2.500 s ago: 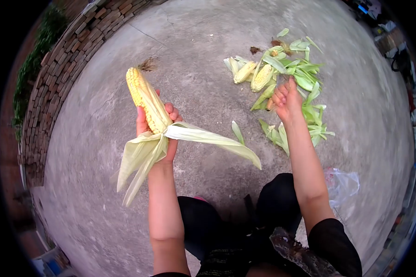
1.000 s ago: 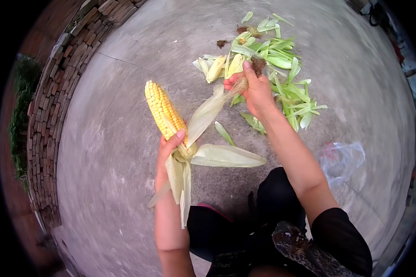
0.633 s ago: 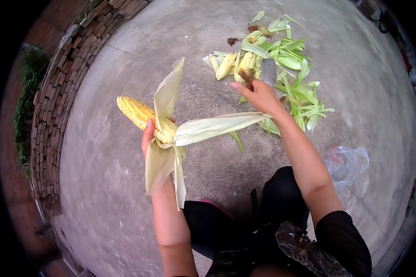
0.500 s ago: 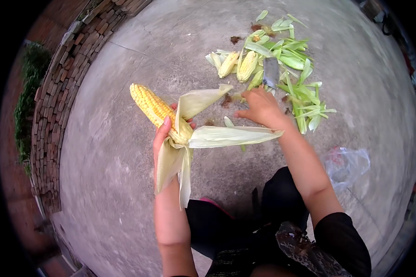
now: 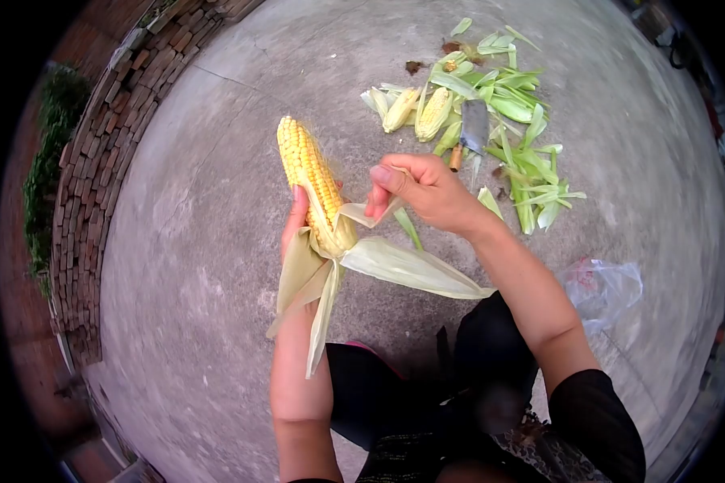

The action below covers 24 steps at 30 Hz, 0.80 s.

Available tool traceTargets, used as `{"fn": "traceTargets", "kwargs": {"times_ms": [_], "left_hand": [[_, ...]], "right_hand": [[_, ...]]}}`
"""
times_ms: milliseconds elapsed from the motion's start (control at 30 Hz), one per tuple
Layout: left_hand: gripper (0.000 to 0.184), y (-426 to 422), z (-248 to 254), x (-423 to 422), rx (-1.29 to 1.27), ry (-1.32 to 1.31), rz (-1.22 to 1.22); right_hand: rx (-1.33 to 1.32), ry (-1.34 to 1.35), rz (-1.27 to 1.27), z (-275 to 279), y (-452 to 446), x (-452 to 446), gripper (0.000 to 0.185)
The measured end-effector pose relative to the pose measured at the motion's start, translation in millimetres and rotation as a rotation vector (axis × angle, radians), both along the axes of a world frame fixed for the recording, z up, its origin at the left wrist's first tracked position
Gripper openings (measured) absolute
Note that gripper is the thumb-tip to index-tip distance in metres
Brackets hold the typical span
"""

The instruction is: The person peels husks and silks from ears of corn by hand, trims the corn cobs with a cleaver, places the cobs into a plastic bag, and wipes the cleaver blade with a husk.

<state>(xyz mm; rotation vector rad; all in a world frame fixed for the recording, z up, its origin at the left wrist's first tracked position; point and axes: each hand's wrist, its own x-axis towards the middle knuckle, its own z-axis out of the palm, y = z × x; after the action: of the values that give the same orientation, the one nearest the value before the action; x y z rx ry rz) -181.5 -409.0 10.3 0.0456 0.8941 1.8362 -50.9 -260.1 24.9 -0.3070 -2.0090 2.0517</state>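
Observation:
My left hand [image 5: 296,213] is wrapped round an ear of corn [image 5: 310,173], whose yellow kernels point up and away from me. Pale husk leaves [image 5: 415,266] fold back from its base, some hanging over my left forearm and one stretching right. My right hand [image 5: 419,189] is closed in a pinch on one husk leaf [image 5: 358,213] just right of the cob. Beyond my right hand, a cleaver [image 5: 474,127] with a wooden handle lies on the ground among husks. My left fingers are partly hidden behind the cob.
Several ears of corn [image 5: 434,113] lie on the concrete ground [image 5: 209,266] beside a heap of green husks [image 5: 532,165]. Brown silk tufts [image 5: 413,68] are scattered near them. A clear plastic bag [image 5: 600,290] sits at right. Stacked bricks [image 5: 97,169] line the left side.
My right hand has come from beside the cleaver handle to the corn and taken hold of a husk leaf. The ear has turned more upright and shifted right.

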Motion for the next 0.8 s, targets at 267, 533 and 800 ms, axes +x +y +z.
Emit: {"fn": "traceTargets", "kwargs": {"times_ms": [267, 533, 800], "left_hand": [[0.056, -0.6, -11.6, -12.8, -0.084, 0.03, 0.179], [0.066, 2.6, -10.6, -9.3, -0.174, 0.255, 0.055], [0.072, 9.5, -3.2, 11.5, -0.195, 0.57, 0.011]], "right_hand": [[0.152, -0.373, 0.335, 14.9, -10.7, -6.6, 0.044], [0.525, 0.123, -0.304, -9.8, -18.5, -13.0, 0.031], [0.434, -0.073, -0.2, -16.9, -24.3, -14.3, 0.024]]}}
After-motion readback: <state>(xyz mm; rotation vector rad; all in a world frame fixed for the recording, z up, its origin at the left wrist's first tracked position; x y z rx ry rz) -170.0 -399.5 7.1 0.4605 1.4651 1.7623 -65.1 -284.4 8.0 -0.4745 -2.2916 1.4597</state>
